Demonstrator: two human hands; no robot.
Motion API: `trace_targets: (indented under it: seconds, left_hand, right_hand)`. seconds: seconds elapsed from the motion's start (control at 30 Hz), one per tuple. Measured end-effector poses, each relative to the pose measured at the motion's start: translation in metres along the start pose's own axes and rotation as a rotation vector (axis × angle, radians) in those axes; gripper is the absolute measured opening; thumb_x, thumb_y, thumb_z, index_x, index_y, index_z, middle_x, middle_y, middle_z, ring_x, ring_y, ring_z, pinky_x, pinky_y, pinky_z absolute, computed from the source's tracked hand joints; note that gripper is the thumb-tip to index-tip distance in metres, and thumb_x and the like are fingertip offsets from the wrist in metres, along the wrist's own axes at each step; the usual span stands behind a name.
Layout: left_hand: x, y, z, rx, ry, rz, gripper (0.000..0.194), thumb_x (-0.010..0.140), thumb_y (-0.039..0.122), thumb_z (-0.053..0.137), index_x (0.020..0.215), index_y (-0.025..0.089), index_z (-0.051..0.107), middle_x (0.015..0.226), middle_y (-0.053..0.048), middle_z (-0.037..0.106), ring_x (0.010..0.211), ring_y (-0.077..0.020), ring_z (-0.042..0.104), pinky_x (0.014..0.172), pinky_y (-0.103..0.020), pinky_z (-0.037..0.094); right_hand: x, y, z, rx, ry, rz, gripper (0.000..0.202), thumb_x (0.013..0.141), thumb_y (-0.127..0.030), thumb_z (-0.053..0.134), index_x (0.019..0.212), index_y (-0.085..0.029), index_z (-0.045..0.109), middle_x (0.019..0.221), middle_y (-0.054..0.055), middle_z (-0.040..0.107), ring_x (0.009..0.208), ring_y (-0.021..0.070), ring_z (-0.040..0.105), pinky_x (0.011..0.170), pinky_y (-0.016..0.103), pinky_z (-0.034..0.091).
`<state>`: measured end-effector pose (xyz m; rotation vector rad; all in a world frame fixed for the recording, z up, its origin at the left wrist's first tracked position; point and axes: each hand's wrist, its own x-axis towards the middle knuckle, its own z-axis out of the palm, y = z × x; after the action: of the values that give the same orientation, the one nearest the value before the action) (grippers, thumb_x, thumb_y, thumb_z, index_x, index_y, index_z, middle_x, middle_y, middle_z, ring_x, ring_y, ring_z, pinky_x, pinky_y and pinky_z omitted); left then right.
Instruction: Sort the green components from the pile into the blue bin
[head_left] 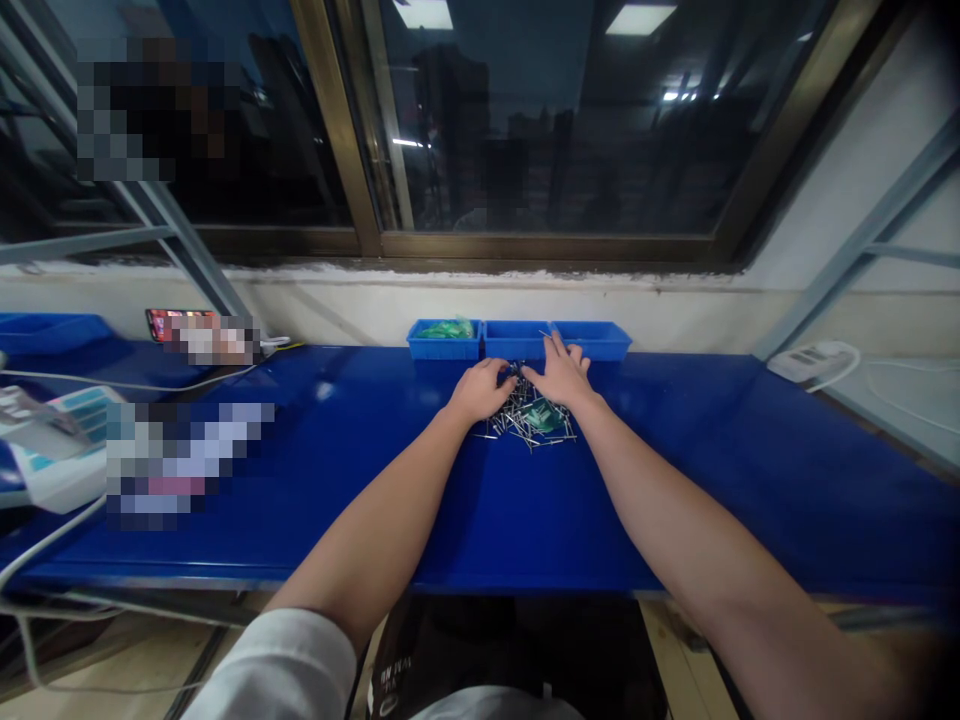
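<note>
A loose pile of thin metal pins (517, 418), nail-like or rivet-like, lies on the blue tabletop. A piece of green plastic (545, 415) rests among them on the right side. My left hand (480, 390) is at the pile's left edge, fingers curled in towards the pins; what its fingertips hold, if anything, is too small to make out. Over the pile's far right side is my right hand (564, 374), fingers spread and reaching towards the long blue bin (611, 343), thumb pointing at the pile. A thin sliver shows by its fingertips; whether they touch it is unclear.
A smaller blue bin (445, 348) with green plastic bags stands left of the long one, against the wall under the window. Further left are a phone (180, 325), cables and a white device (67, 450). A white adapter (814, 360) sits at the far right.
</note>
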<state>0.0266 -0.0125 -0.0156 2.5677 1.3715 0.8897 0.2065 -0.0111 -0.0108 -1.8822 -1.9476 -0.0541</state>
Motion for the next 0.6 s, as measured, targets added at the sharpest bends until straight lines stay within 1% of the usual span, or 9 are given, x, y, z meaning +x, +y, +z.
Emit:
trace_targets:
  seconds: [0.17, 0.3, 0.37, 0.43, 0.5, 0.53, 0.6]
  left_hand:
    - [0.0006, -0.0018, 0.0012, 0.018, -0.002, 0.023, 0.034, 0.085, 0.039, 0.046, 0.108, 0.016, 0.058, 0.106, -0.009, 0.063, 0.099, -0.0211, 0.059, 0.088, -0.031, 0.046]
    - [0.001, -0.0023, 0.0026, 0.027, -0.007, 0.028, 0.032, 0.084, 0.038, 0.048, 0.106, 0.016, 0.059, 0.104, -0.008, 0.063, 0.097, -0.0211, 0.06, 0.086, -0.032, 0.047]
    - [0.0012, -0.0024, 0.0029, 0.025, -0.003, 0.032, 0.032, 0.084, 0.037, 0.048, 0.106, 0.016, 0.059, 0.104, -0.008, 0.063, 0.097, -0.0212, 0.06, 0.086, -0.032, 0.047]
    - [0.0011, -0.0027, 0.003, 0.02, 0.0, 0.032, 0.032, 0.084, 0.037, 0.049, 0.106, 0.016, 0.059, 0.104, -0.008, 0.063, 0.097, -0.0212, 0.06, 0.086, -0.032, 0.047]
    - [0.0009, -0.0031, 0.0027, 0.016, 0.006, 0.034, 0.032, 0.084, 0.037, 0.048, 0.106, 0.016, 0.059, 0.104, -0.008, 0.063, 0.097, -0.0212, 0.06, 0.086, -0.032, 0.047]
    - [0.0007, -0.0032, 0.0023, 0.015, 0.008, 0.034, 0.033, 0.084, 0.038, 0.048, 0.106, 0.016, 0.059, 0.105, -0.009, 0.063, 0.097, -0.0213, 0.06, 0.086, -0.032, 0.047]
    - [0.0, -0.0032, 0.001, 0.019, 0.011, 0.023, 0.035, 0.084, 0.039, 0.047, 0.107, 0.016, 0.059, 0.105, -0.009, 0.063, 0.098, -0.0218, 0.06, 0.087, -0.032, 0.047]
  right_hand:
    - [0.0013, 0.0022, 0.0029, 0.025, 0.007, 0.003, 0.087, 0.076, -0.06, 0.046, 0.144, -0.016, 0.011, 0.152, 0.012, 0.012, 0.123, 0.0384, 0.025, 0.094, 0.053, 0.029]
    - [0.0026, 0.0046, 0.0047, -0.004, -0.024, -0.011, 0.086, 0.076, -0.06, 0.046, 0.144, -0.019, 0.013, 0.152, 0.01, 0.01, 0.124, 0.0389, 0.023, 0.093, 0.054, 0.03]
    - [0.0027, 0.0056, 0.0055, 0.006, -0.014, -0.021, 0.084, 0.077, -0.058, 0.046, 0.144, -0.02, 0.015, 0.152, 0.009, 0.011, 0.124, 0.0391, 0.023, 0.093, 0.055, 0.03]
    - [0.0025, 0.0063, 0.0059, 0.033, 0.024, -0.033, 0.08, 0.077, -0.055, 0.048, 0.143, -0.02, 0.018, 0.152, 0.009, 0.013, 0.123, 0.0389, 0.025, 0.092, 0.055, 0.03]
    - [0.0021, 0.0069, 0.0059, 0.065, 0.093, -0.045, 0.073, 0.078, -0.049, 0.049, 0.141, -0.02, 0.025, 0.151, 0.009, 0.018, 0.122, 0.0377, 0.027, 0.092, 0.055, 0.03]
    - [0.002, 0.0072, 0.0057, 0.08, 0.136, -0.051, 0.068, 0.079, -0.045, 0.049, 0.139, -0.019, 0.03, 0.149, 0.009, 0.023, 0.121, 0.0365, 0.028, 0.093, 0.054, 0.03]
    - [0.0021, 0.0082, 0.0052, 0.108, 0.209, -0.062, 0.055, 0.079, -0.037, 0.05, 0.13, -0.018, 0.043, 0.141, 0.011, 0.037, 0.119, 0.0339, 0.032, 0.093, 0.052, 0.031]
